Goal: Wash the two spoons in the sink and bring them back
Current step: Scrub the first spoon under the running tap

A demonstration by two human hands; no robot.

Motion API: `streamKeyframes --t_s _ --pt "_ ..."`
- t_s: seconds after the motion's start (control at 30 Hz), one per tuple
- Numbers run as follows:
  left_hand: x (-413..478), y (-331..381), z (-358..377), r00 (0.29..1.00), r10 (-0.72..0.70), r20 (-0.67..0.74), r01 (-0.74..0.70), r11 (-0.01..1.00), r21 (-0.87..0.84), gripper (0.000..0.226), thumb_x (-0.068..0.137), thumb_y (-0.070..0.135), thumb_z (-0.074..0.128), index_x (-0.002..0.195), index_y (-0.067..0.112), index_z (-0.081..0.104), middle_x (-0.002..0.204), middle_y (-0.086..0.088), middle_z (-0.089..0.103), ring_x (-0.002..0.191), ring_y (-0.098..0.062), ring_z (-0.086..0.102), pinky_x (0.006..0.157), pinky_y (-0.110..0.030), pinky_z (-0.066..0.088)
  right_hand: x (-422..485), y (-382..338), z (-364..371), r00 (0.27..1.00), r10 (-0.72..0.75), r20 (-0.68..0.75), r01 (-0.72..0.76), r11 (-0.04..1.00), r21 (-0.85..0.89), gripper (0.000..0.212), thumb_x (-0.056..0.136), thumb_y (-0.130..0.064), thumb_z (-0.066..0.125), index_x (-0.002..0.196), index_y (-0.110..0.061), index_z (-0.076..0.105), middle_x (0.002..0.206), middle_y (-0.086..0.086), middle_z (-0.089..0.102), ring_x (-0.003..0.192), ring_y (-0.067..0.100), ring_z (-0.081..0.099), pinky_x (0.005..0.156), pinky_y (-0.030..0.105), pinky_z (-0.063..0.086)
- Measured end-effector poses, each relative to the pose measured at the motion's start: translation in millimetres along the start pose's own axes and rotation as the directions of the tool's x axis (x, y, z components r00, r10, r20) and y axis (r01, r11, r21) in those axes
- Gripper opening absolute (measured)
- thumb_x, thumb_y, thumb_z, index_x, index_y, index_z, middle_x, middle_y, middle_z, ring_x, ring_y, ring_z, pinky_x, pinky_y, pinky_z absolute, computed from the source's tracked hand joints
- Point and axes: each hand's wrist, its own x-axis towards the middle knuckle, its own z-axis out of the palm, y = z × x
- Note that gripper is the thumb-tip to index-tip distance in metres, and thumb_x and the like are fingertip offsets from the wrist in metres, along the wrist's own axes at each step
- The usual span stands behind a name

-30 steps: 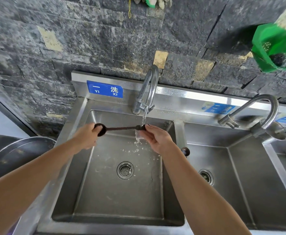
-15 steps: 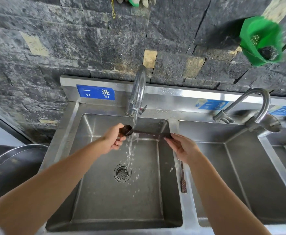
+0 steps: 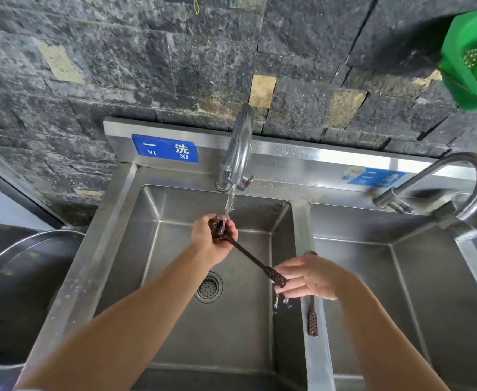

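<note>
A dark brown spoon stretches across the left sink basin. My left hand is closed around its bowl, right under the stream from the running tap. My right hand pinches the perforated end of the handle near the divider. A second dark spoon lies along the divider between the two basins, its upper part hidden by my right hand.
A drain strainer sits in the left basin floor. The right basin has its own curved tap. A large steel bowl stands at the left. A green hanging holder is on the stone wall.
The spoon has turned from level to slanted: my left hand raised the bowl end into the stream, while my right hand dropped toward me with the handle end. Water drips from my right hand.
</note>
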Motion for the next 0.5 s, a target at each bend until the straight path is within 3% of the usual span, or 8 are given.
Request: streamKeyframes --t_s 0.07,0.17,0.23,0.33,0.43,0.5 --pt "5.6 0.1 1.3 1.0 0.003 -0.026 -0.004 0.999 -0.037 0.014 0.086 0.013 0.041 0.078 0.007 0.051 0.062 -0.009 0.052 0.05 -0.019 0.049 0.051 -0.026 0.042 10.7 -38.1 -6.9 0.979 -0.086 -0.184 0.075 0.995 -0.066 0.022 0.095 -0.011 0.061 0.116 -0.014 0.066 0.119 0.01 0.072 0.104 0.017 0.071 0.087 0.032 0.058" --pt "11.6 -2.8 3.2 1.0 0.019 0.002 -0.019 0.995 -0.096 0.011 0.075 0.005 0.04 0.075 0.008 0.05 0.065 -0.008 0.048 0.054 -0.018 0.045 0.053 -0.025 0.038 38.1 -105.5 -1.3 0.887 -0.129 -0.444 0.22 0.962 0.161 0.006 0.092 -0.012 0.065 0.098 -0.014 0.066 0.121 0.016 0.069 0.103 0.02 0.07 0.082 0.031 0.059" --pt "16.9 -5.6 3.9 1.0 0.029 0.005 -0.028 0.987 -0.159 0.013 0.071 0.003 0.04 0.076 0.008 0.05 0.069 -0.006 0.046 0.056 -0.017 0.043 0.054 -0.024 0.036 60.2 -137.8 6.3 0.878 -0.124 -0.462 0.282 0.914 0.292 0.024 0.09 -0.011 0.068 0.114 -0.006 0.063 0.13 0.015 0.062 0.117 0.026 0.062 0.093 0.037 0.055" --pt "20.2 -8.4 4.0 0.999 0.047 0.01 -0.043 0.964 -0.262 0.015 0.07 0.006 0.037 0.073 0.01 0.051 0.071 -0.003 0.044 0.056 -0.015 0.042 0.056 -0.023 0.034 83.1 -165.2 21.9 0.896 -0.145 -0.421 0.251 0.945 0.209 0.048 0.09 -0.013 0.067 0.136 -0.005 0.052 0.142 0.014 0.048 0.131 0.03 0.048 0.108 0.042 0.045" --pt "20.0 -10.4 6.0 0.998 0.059 0.017 -0.051 0.947 -0.316 0.017 0.07 0.007 0.036 0.071 0.01 0.052 0.071 -0.003 0.043 0.057 -0.016 0.041 0.057 -0.024 0.033 105.1 -177.4 30.2 0.877 -0.137 -0.461 0.252 0.948 0.197 0.049 0.094 -0.017 0.057 0.139 -0.001 0.045 0.151 0.02 0.04 0.138 0.035 0.04 0.112 0.048 0.038" --pt "19.2 -10.5 8.5 0.999 0.05 0.01 -0.044 0.943 -0.329 0.018 0.072 0.007 0.036 0.074 0.008 0.054 0.071 -0.004 0.044 0.057 -0.017 0.041 0.057 -0.024 0.033 117.1 -182.0 32.4 0.854 -0.092 -0.512 0.202 0.966 0.164 0.037 0.096 -0.014 0.052 0.13 0.0 0.053 0.149 0.021 0.042 0.137 0.036 0.042 0.111 0.045 0.041"
